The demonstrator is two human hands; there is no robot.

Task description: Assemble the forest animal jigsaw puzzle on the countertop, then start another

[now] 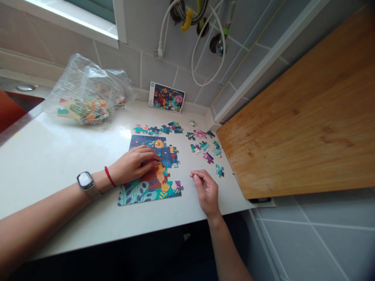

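1. White countertop [58,156] runs beneath a grey tiled wall [158,70] with a window sill at upper left; hoses and cables hang on the tiles above.
2. Left of the half-built puzzle [152,183], a wide stretch of counter lies bare up to a crumpled plastic bag [88,93] of pieces near the wall.
3. On the puzzle rests the left hand [133,164], palm down, fingers spread flat and pressing the middle of the assembled part; it grips nothing. A watch and a red cord sit on that wrist.
4. Behind the puzzle, a reference picture card [166,96] leans on the wall, with a short row of joined pieces in front of it.
5. Just right of the puzzle, the right hand [206,189] hovers at the counter's front edge, fingertips pinched narrowly; whether they hold a piece I cannot tell.
6. Loose pieces [205,147] lie scattered right of the puzzle, near a wooden board [307,128] that borders the counter there.
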